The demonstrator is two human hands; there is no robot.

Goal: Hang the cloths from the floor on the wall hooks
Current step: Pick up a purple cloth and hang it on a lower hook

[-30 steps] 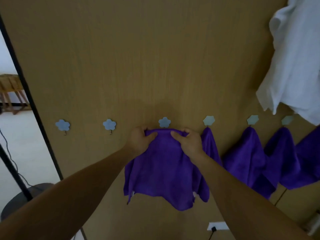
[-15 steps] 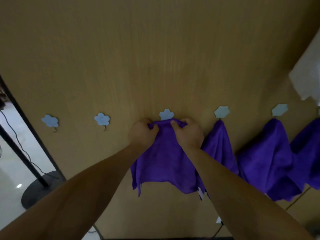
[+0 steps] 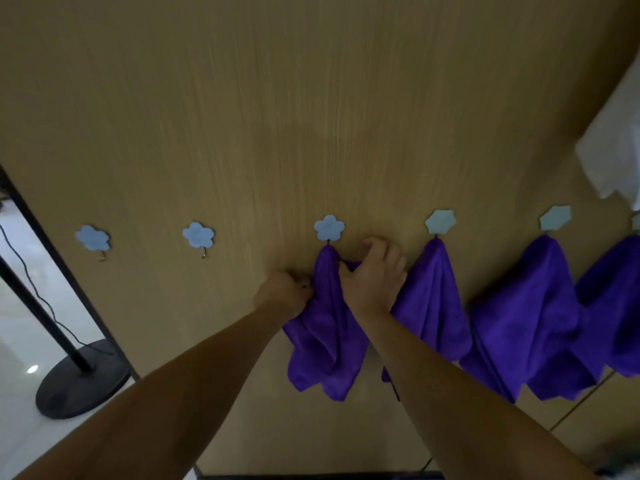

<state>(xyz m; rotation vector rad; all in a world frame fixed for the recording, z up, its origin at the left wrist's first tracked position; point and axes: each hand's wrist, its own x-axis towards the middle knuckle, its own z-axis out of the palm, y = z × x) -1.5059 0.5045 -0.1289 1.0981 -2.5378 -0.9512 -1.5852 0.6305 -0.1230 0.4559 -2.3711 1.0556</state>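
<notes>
just above the fingers of the right hand (image 3: 375,277), a fuzzy purple cloth (image 3: 325,334) hangs by its gathered peak from a pale blue flower-shaped hook (image 3: 329,228) on the wood-grain wall panel (image 3: 277,116). those fingers and thumb curl round a fold near its top. the left hand (image 3: 284,296), knuckles bunched, grips the cloth's left edge. right of the fingers a neighbouring purple cloth (image 3: 433,306) drapes in soft pleats; left of them sits a bare flower hook (image 3: 198,235).

Dim, soft-focus view; brighter daylight at left edge.
</notes>
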